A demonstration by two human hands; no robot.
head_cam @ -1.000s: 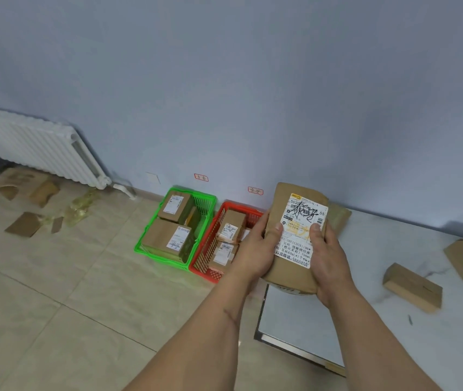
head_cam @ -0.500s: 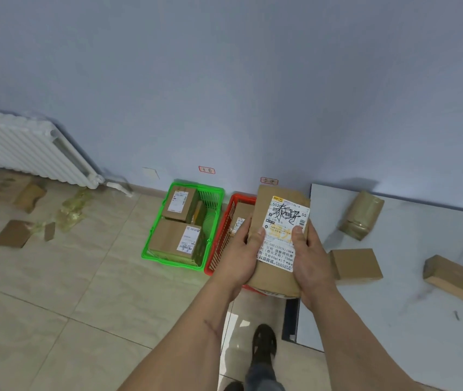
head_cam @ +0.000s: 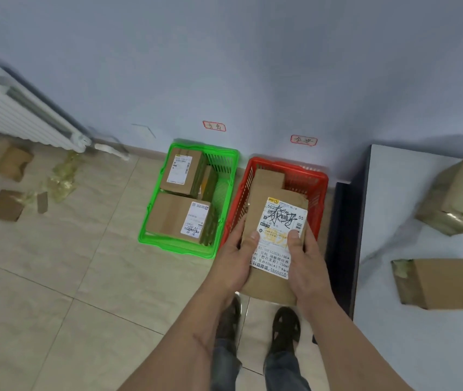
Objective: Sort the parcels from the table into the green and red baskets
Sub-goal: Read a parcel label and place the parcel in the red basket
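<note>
Change: the held parcel (head_cam: 274, 241) has travelled off the tabletop (head_cam: 422, 348) and now hangs above the red basket (head_cam: 316, 182).
Left hand (head_cam: 234, 261): clamped on the parcel's 9 o'clock edge.
Right hand (head_cam: 305, 263): clamped at 3 o'clock, label up, presumably for reading.
Green basket (head_cam: 224, 165): at 10 o'clock, two boxes visible.

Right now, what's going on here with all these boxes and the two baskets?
A person is sorting parcels. Both hands, left hand and right hand, hold a brown labelled parcel above the red basket, which already holds at least one box. The green basket beside it holds several labelled boxes. Two more parcels wait on the white table at the right.
</note>
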